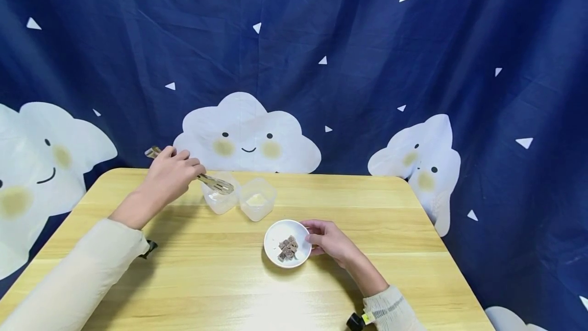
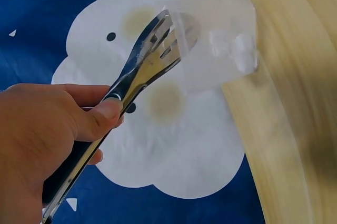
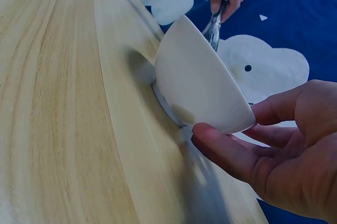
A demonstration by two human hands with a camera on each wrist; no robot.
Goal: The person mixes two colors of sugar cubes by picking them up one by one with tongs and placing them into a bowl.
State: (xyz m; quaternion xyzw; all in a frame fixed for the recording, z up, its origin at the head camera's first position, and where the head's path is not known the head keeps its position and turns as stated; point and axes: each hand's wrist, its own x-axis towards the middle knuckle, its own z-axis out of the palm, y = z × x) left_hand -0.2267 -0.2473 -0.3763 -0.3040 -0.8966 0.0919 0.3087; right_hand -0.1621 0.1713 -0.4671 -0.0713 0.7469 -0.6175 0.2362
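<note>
My left hand [image 1: 172, 173] grips a pair of metal tongs [image 2: 150, 58] with slotted ends, fingers and thumb round the handle. The tong tips are over the left of two clear plastic containers [image 1: 221, 205]; in the left wrist view they look close together, with nothing visible between them. The other clear container [image 1: 248, 210] stands beside it and has something pale yellow at its bottom. My right hand [image 1: 334, 242] holds the right rim of a white bowl [image 3: 202, 82] between thumb and fingers. Several brown cubes [image 1: 288, 249] lie in the bowl, which appears to rest on the table.
The light wooden table [image 1: 220, 275] has rounded far corners. Directly behind it hangs a dark blue curtain [image 1: 349, 24] with white clouds and triangles. Both containers stand near the table's far edge, with the bowl nearer and to their right.
</note>
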